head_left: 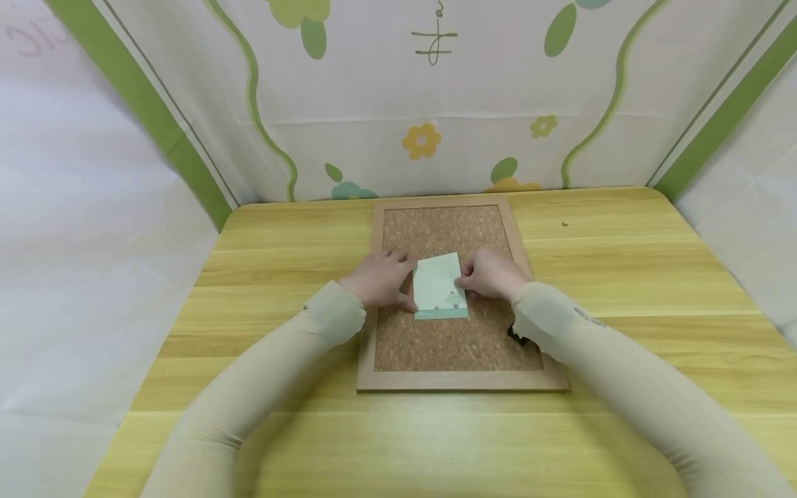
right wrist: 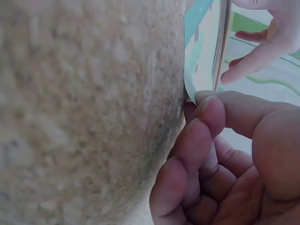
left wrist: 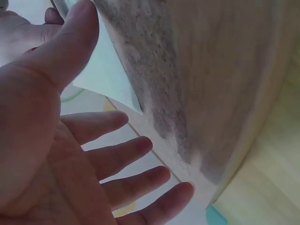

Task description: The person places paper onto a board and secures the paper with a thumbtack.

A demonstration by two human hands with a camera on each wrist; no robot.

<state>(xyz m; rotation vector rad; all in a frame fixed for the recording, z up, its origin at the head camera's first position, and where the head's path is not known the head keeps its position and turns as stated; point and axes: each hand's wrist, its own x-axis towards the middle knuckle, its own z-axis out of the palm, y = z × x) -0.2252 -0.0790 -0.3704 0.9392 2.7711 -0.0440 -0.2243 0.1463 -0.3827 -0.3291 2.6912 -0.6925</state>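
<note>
A pale green sheet of notepaper point(head_left: 434, 280) with a teal strip along its near edge lies over a wood-framed cork board point(head_left: 423, 353). My left hand point(head_left: 381, 278) is at the sheet's left side, its thumb touching the near left corner. In the left wrist view, the fingers point(left wrist: 136, 152) of that hand are spread and nearly straight. On the opposite side, my right hand point(head_left: 495, 274) pinches the sheet's right edge between thumb and forefinger. The right wrist view shows the pinched edge of the paper point(right wrist: 190, 86) bent up slightly, with the other fingers curled against the cork.
The board lies on a wooden table point(head_left: 286, 263), near its back edge. Behind hangs a white curtain point(head_left: 361, 90) with flowers and green lines. A small black thing point(head_left: 517, 336) shows beneath the right cuff, and a tiny brown speck point(head_left: 564, 223) lies at the back right.
</note>
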